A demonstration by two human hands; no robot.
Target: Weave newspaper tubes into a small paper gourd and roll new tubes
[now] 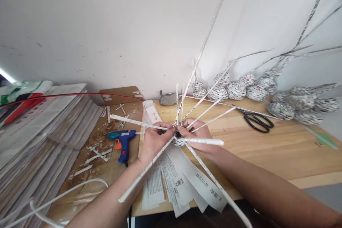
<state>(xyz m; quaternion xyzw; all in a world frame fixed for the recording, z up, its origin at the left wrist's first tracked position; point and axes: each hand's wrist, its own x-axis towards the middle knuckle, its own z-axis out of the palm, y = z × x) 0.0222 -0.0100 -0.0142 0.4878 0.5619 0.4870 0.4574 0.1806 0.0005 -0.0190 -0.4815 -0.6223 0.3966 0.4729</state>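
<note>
Between my two hands is a small woven paper piece (178, 142), with several rolled paper tubes (204, 165) fanning out from it in all directions. My left hand (156, 140) pinches its left side, thumb and fingers pressed together near the base of the tubes. From the right, my right hand (196, 133) grips the same piece, thumb at its dark centre opening. One long tube rises far up past the hands toward the wall. The fingertips partly hide the woven part. Printed paper strips (176, 185) lie fanned on the table below.
A blue glue gun (125, 146) lies left among paper scraps (98, 155). Stacked newspapers (53, 131) stand far left. Black scissors (256, 119) rest at right. Several woven paper gourds (236, 90) line the wall, beside a grey lump (167, 98). A wooden table (240, 156) spreads beneath.
</note>
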